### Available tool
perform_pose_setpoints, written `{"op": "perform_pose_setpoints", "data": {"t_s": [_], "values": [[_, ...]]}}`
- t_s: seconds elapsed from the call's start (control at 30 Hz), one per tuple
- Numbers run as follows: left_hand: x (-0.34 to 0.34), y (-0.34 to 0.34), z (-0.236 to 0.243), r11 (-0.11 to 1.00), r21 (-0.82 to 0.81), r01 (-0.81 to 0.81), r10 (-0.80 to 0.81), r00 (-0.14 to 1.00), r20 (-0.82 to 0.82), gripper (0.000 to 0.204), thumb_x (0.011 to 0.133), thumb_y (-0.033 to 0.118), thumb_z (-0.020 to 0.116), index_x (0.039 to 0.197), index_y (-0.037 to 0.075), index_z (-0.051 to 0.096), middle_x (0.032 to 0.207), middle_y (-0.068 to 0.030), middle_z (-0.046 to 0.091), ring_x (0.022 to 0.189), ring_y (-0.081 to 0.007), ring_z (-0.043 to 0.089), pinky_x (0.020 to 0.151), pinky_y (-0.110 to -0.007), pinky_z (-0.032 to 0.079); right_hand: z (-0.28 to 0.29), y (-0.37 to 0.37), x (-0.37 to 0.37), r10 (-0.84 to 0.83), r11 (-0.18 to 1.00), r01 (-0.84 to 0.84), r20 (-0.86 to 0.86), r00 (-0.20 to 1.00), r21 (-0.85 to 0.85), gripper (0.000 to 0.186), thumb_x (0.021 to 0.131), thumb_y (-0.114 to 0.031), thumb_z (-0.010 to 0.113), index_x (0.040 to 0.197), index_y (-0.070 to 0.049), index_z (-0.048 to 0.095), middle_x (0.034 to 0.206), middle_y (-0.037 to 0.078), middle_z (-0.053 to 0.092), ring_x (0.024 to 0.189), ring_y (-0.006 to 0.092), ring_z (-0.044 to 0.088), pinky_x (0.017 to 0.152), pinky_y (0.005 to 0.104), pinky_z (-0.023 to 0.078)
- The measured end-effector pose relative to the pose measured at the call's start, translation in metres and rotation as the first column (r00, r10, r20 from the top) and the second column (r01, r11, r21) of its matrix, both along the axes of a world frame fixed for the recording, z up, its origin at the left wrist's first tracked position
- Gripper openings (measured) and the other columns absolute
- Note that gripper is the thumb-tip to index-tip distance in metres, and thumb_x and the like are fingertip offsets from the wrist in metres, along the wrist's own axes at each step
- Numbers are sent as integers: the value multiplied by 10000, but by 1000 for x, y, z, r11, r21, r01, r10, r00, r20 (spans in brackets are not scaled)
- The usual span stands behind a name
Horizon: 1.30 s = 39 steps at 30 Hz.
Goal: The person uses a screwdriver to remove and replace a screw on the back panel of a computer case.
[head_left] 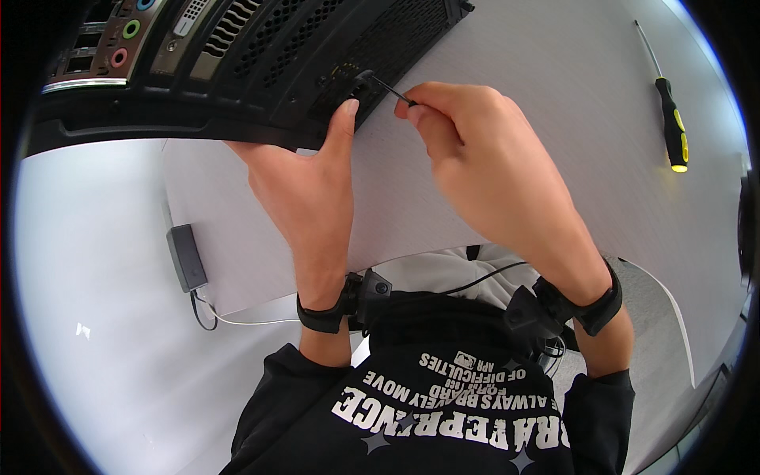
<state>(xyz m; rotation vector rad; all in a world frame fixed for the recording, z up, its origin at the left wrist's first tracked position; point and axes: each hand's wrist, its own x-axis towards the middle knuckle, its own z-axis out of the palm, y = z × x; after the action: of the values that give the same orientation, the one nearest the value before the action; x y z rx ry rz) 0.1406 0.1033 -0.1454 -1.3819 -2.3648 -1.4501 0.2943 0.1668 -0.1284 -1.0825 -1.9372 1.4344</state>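
A black computer case [174,111] lies at the upper left, its back panel with ports and vents facing up toward me. My left hand [305,186] grips its near edge, thumb on the panel near the right end, the other fingers hidden beneath. My right hand [483,146] is closed, thumb and forefinger pinching a thin dark rod [390,88]. The rod's far end meets a small dark piece on the panel, just above my left thumb. Whether the rod is a tool or a stiff cable, I cannot make out.
A black and yellow screwdriver [673,123] lies on the pale table [546,55] at the far right. On the left, a black power adapter [186,257] with a cable sits at the table's edge. Black straps with small boxes circle both my wrists.
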Motion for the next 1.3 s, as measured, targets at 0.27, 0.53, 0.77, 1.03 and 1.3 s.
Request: {"op": "perform_pose_setpoints", "data": {"t_s": [0.27, 0.53, 0.77, 1.03, 1.3], "values": [[0, -4, 0, 1000, 3, -4, 4, 999, -33, 853, 802, 222, 858, 1399, -29, 304, 1163, -189, 668, 1041, -319, 684, 917, -395, 522, -7, -11, -5, -33, 976, 12, 96, 995, 216, 165, 963, -47, 568, 1019, 75, 665, 618, 252, 572, 484, 382, 540, 499, 413, 432], [0, -3, 0, 999, 32, 11, -11, 1000, 5, 837, 804, 196, 848, 1399, -20, 300, 1156, -184, 668, 1044, -314, 684, 912, -396, 526, -15, -11, -7, -48, 890, -25, 148, 988, 456, 129, 950, -48, 594, 990, 68, 633, 625, 226, 589, 530, 415, 568, 487, 431, 439], [-1, -2, -5, 1000, 26, 14, -14, 1000, 1, 831, 809, 194, 843, 1399, -15, 297, 1163, -183, 662, 1034, -312, 687, 910, -398, 529, -24, -16, -9, -75, 823, -85, 256, 964, 561, 133, 890, -1, 617, 1018, 33, 599, 650, 163, 613, 513, 371, 579, 453, 424, 445], [-4, -5, 1, 1000, 25, -6, 7, 999, -33, 826, 809, 208, 844, 1393, -18, 306, 1157, -182, 663, 1032, -317, 687, 900, -396, 530, -26, -27, -25, -360, 399, -151, 306, 881, 904, 117, 710, -65, 659, 720, -6, 559, 584, 35, 508, 424, 118, 534, 347, 256, 395], [-22, -15, 1, 1000, 26, 8, -10, 999, 49, 831, 788, 248, 861, 1379, -15, 340, 1202, -190, 643, 1064, -332, 670, 911, -407, 524, -15, -40, -35, -251, 643, 20, 186, 950, 765, 126, 765, -44, 623, 852, 44, 597, 743, 132, 578, 592, 220, 623, 461, 322, 475]]}}
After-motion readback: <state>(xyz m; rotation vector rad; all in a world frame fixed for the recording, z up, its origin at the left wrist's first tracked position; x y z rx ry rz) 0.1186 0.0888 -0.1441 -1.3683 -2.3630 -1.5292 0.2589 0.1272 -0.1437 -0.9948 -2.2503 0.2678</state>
